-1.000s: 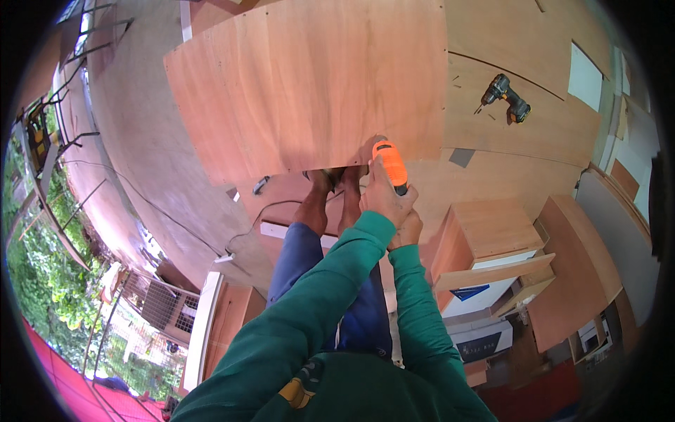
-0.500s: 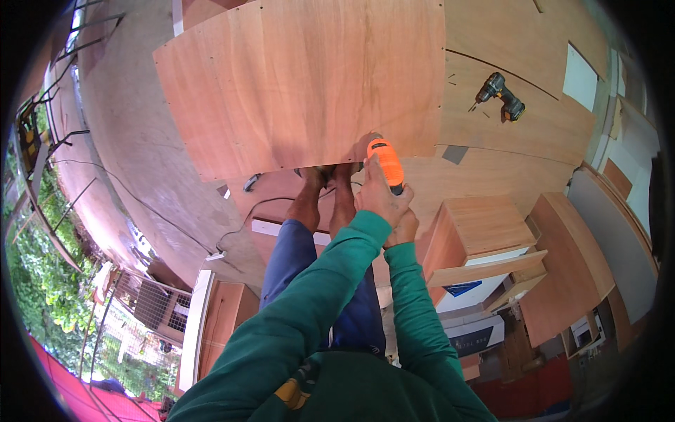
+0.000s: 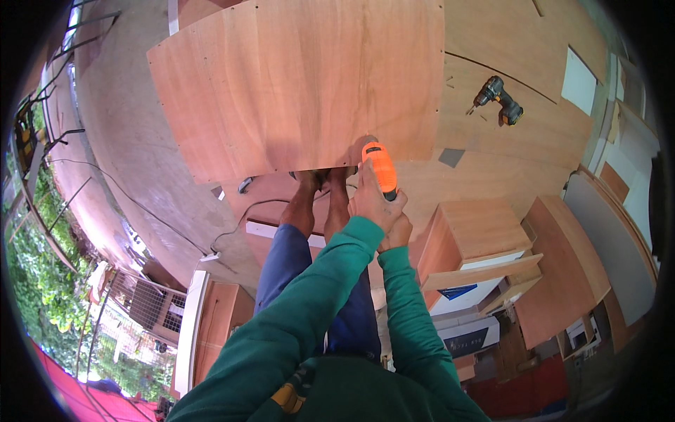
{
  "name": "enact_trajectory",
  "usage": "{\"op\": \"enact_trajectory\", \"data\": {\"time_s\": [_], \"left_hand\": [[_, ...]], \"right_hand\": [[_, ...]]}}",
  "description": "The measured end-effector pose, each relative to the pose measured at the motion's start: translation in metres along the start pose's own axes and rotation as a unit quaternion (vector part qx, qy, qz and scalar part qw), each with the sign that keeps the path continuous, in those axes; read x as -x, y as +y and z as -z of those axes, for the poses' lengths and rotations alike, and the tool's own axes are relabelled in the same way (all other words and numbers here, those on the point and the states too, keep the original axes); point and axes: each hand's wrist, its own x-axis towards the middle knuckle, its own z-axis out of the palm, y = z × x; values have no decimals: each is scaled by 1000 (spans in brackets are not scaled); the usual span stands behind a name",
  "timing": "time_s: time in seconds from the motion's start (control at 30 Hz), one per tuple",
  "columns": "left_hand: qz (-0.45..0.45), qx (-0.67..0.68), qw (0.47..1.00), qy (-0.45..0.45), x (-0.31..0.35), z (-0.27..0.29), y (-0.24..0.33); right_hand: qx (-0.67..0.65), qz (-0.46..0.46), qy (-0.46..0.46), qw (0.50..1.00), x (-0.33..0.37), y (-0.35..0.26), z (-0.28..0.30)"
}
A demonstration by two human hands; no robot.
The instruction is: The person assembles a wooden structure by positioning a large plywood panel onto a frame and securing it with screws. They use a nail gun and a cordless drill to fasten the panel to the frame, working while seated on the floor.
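Note:
An orange power drill (image 3: 380,169) points away from me, its grey front end over the near edge of a large plywood panel (image 3: 295,77). My left hand (image 3: 369,200) is wrapped around the rear of its body, near the black back end. Tucked close behind and to the right, my right hand (image 3: 399,231) is closed around the tool's lower part. That grip is mostly hidden by the left hand and the drill body. Small dark screw heads dot the panel's edges. Where the drill's tip meets the wood is hard to make out.
A black cordless drill (image 3: 498,98) lies on plywood at the right, near loose screws and a grey square piece (image 3: 451,157). Wooden cabinet boxes (image 3: 485,228) stand at the lower right. A cord (image 3: 235,224) crosses the floor by my feet (image 3: 320,176).
The drill and both hands have shifted slightly left and nearer to me in the picture. The surroundings shift a little too; both hands keep the same hold.

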Motion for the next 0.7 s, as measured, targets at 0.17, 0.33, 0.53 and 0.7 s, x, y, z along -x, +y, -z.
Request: {"op": "enact_trajectory", "data": {"time_s": [0.17, 0.33, 0.53, 0.7], "left_hand": [[-16, -3, 1000, 15, -3, -3, -4], [-30, -7, 999, 38, -3, -7, -7], [-4, 3, 1000, 15, -2, -5, -5], [-10, 6, 1000, 28, 0, -3, 0]], "right_hand": [[123, 19, -30, 992, -2, -4, 8], [165, 19, -69, 984, -4, -7, 14], [172, 32, -58, 983, -3, -2, 14], [141, 30, -45, 989, -6, 6, 13]]}}
